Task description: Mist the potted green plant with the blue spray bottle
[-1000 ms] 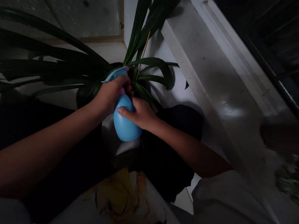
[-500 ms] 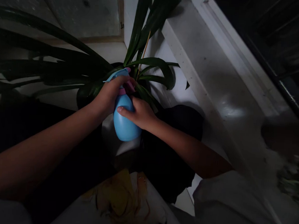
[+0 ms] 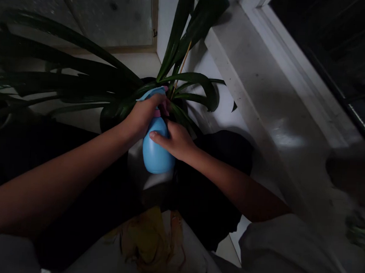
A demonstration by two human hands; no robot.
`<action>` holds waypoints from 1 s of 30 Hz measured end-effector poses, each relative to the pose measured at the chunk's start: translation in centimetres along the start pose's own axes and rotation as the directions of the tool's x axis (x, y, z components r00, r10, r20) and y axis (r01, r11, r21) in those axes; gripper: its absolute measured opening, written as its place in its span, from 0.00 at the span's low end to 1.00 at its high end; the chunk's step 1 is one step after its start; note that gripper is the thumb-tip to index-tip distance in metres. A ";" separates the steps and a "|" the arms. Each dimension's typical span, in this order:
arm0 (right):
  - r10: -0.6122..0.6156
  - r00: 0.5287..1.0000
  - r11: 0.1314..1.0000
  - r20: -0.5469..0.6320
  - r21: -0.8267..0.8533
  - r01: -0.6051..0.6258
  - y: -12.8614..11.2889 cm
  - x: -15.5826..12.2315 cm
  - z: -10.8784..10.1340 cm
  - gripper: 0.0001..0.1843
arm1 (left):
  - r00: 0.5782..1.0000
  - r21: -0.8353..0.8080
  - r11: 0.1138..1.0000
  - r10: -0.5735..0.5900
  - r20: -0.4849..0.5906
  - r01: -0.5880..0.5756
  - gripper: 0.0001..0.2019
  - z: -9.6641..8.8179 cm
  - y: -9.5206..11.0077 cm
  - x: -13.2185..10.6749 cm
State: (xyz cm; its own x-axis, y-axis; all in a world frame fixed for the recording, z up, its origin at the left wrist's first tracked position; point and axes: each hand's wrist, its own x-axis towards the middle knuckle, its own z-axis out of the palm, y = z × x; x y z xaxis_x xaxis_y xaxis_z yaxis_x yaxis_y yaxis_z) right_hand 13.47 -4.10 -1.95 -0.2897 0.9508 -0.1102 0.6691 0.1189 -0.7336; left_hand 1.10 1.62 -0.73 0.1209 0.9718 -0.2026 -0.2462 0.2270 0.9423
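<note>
A light-blue spray bottle (image 3: 157, 153) with a blue and pink trigger head is held between my hands, its head pointing away from me toward a potted plant. My left hand (image 3: 146, 111) grips the head and neck, thumb over the top; its other fingers are mostly hidden. Around the right side of the bottle's body my right hand (image 3: 176, 140) is wrapped, thumb across the front. Just beyond the bottle, long dark-green leaves (image 3: 200, 81) spread from the plant's base. A thin yellowish stick (image 3: 183, 65) stands among them. Dimness hides most of the pot.
A pale stone ledge (image 3: 249, 91) with a white window frame (image 3: 299, 61) runs along the right. Blurred foliage (image 3: 361, 227) shows at the right edge. At the back left is a framed grey panel (image 3: 124, 15). My dark-clothed knees flank the bottle.
The whole view has shifted slightly, so the hands, bottle and plant appear a little further right. Both hands keep the same hold on the bottle.
</note>
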 end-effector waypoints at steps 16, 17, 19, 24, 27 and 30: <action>0.179 0.978 0.980 -0.107 0.109 -0.168 0.1 0.3 1.5 0.31 | 0.989 0.091 0.996 -0.037 0.143 0.024 0.10 -0.3 -0.7 1.2; 0.207 0.969 0.969 -0.132 0.163 -0.184 0.3 0.3 1.8 0.33 | 0.990 0.042 0.998 -0.051 0.134 0.046 0.09 -0.5 -1.0 1.4; 0.253 0.952 0.946 -0.169 0.249 -0.207 0.7 0.6 2.2 0.38 | 0.995 -0.031 0.997 -0.068 0.076 0.071 0.07 -0.7 -1.5 1.8; 0.256 0.952 0.925 -0.168 0.328 -0.190 0.9 1.0 2.1 0.47 | 0.999 -0.049 0.998 -0.037 0.018 0.038 0.07 -0.7 -1.4 1.9; 0.244 0.960 0.916 -0.140 0.360 -0.180 0.7 1.0 2.0 0.49 | 0.998 -0.047 0.997 -0.053 0.021 0.054 0.07 -0.4 -1.1 1.7; 0.240 0.965 0.913 -0.109 0.363 -0.186 1.1 1.3 2.2 0.49 | 0.999 0.004 0.999 -0.048 0.006 0.048 0.08 -0.2 -1.2 1.5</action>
State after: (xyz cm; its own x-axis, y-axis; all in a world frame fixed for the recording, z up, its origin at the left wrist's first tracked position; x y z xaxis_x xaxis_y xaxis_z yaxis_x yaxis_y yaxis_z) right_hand 12.27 -3.33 -4.37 -0.0438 0.9769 -0.2091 0.4161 -0.1725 -0.8928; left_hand 1.38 2.78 -2.20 0.1385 0.9594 -0.2459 -0.2360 0.2731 0.9326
